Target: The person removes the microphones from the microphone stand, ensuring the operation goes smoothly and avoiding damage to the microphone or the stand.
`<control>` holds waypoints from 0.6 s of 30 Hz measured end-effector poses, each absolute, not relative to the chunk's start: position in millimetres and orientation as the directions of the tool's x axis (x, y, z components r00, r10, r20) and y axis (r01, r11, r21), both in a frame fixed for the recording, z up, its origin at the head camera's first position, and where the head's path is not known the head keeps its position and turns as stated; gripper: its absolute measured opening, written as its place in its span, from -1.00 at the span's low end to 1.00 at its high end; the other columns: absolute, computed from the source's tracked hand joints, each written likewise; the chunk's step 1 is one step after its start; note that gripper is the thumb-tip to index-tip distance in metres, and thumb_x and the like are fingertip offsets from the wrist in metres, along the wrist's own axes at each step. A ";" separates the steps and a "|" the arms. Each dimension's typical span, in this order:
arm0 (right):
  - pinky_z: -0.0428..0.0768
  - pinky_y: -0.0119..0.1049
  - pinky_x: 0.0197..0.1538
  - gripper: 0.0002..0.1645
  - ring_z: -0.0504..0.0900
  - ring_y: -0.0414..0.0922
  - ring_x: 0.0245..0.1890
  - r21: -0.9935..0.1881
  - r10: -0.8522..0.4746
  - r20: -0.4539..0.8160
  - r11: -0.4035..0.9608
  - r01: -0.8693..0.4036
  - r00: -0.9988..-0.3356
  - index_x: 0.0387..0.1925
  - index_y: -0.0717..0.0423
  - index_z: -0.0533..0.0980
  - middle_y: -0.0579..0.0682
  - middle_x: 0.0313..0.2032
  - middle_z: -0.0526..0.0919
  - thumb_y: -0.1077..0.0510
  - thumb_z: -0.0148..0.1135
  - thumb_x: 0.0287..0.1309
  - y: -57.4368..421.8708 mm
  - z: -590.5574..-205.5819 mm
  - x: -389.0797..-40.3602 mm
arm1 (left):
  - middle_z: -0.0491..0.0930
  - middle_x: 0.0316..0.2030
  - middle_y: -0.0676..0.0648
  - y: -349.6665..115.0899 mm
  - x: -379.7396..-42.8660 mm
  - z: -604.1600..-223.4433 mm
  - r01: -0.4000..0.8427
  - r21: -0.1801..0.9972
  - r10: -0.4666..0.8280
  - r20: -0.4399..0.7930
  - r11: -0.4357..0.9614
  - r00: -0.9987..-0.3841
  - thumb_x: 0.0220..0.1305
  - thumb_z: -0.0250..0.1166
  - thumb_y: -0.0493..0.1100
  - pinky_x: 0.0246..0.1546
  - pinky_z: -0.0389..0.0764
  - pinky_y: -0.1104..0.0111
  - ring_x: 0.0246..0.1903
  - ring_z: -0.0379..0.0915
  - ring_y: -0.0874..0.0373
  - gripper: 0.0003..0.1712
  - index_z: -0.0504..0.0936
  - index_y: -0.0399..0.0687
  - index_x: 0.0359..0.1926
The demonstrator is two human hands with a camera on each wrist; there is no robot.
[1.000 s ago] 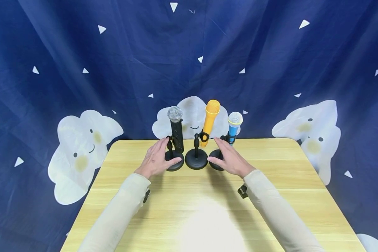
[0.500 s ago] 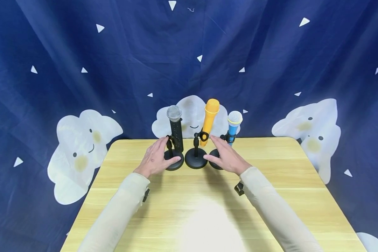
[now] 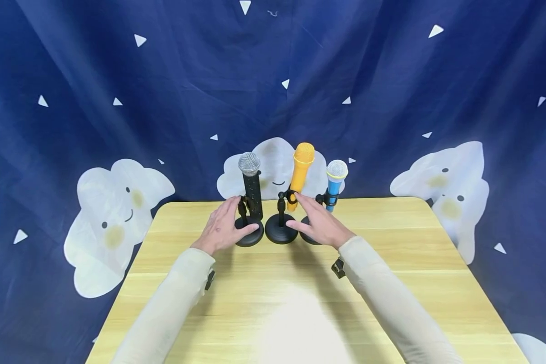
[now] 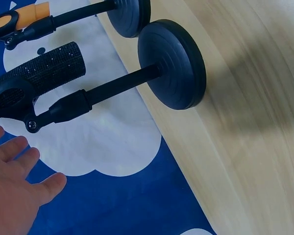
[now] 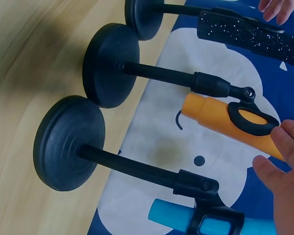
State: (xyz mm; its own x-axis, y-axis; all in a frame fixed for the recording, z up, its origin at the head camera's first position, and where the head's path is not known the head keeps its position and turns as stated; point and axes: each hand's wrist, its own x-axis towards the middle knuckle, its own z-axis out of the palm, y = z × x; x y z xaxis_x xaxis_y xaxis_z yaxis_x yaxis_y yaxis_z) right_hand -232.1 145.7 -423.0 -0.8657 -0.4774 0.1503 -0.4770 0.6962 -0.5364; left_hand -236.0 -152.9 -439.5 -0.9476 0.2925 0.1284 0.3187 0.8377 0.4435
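Three microphones stand in clips on black desk stands at the table's back: a sparkly black microphone (image 3: 253, 194) with silver mesh head, an orange microphone (image 3: 300, 174), and a blue microphone (image 3: 332, 188) with white mesh head. My left hand (image 3: 220, 227) is beside the black one's stand (image 4: 117, 85), fingers extended and thumb apart, holding nothing. My right hand (image 3: 322, 223) reaches across in front of the blue one's stand, partly hiding its base. In the right wrist view, its fingertips are right at the clip (image 5: 252, 120) around the orange microphone; the fingers are not curled round it.
The three round bases stand side by side along the back of the wooden table (image 3: 264, 283). A dark blue curtain (image 3: 200, 65) with white clouds and triangles hangs behind. A small black device (image 3: 338, 268) shows at the right wrist.
My right hand has moved left, from near the blue microphone to the orange one's clip. The left hand stays beside the black microphone's stand. The head view has shifted slightly.
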 end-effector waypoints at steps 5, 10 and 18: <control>0.16 0.06 0.47 0.05 0.13 0.11 0.48 -0.548 -0.478 0.139 0.693 -0.469 -0.868 0.55 0.17 0.04 0.18 0.50 0.13 -0.36 0.13 0.33 138.9 -419.2 -233.4 | 0.12 0.48 -0.28 -154.0 -237.1 -439.9 0.322 0.446 0.295 0.132 0.835 -0.946 0.21 0.27 0.41 0.39 0.13 -0.17 0.44 0.05 -0.21 0.14 0.08 -0.19 0.53; 0.17 0.04 0.47 0.09 0.13 0.07 0.49 -0.542 -0.474 0.122 0.704 -0.459 -0.872 0.56 0.10 0.05 0.12 0.51 0.13 -0.47 0.06 0.28 133.2 -416.7 -235.1 | 0.12 0.48 -0.27 -155.2 -238.9 -439.9 0.324 0.456 0.292 0.142 0.829 -0.946 0.22 0.27 0.40 0.39 0.17 -0.15 0.44 0.06 -0.19 0.13 0.08 -0.21 0.53; 0.24 0.08 0.43 0.05 0.20 0.09 0.46 -0.542 -0.490 0.132 0.692 -0.477 -0.862 0.55 0.11 0.07 0.13 0.50 0.15 -0.43 0.06 0.31 126.9 -411.4 -239.2 | 0.12 0.48 -0.25 -156.3 -241.2 -440.4 0.323 0.480 0.288 0.147 0.815 -0.946 0.23 0.27 0.39 0.39 0.18 -0.12 0.44 0.07 -0.17 0.11 0.08 -0.17 0.53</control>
State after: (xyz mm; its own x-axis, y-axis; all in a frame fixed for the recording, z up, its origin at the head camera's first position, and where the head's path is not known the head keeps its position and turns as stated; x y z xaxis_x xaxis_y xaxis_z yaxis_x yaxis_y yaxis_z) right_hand -239.2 126.9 -411.4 -0.8616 -0.4902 0.1320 -0.4768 0.6923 -0.5416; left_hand -241.2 -156.3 -440.4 -0.9463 0.2881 0.1467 0.3228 0.8155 0.4805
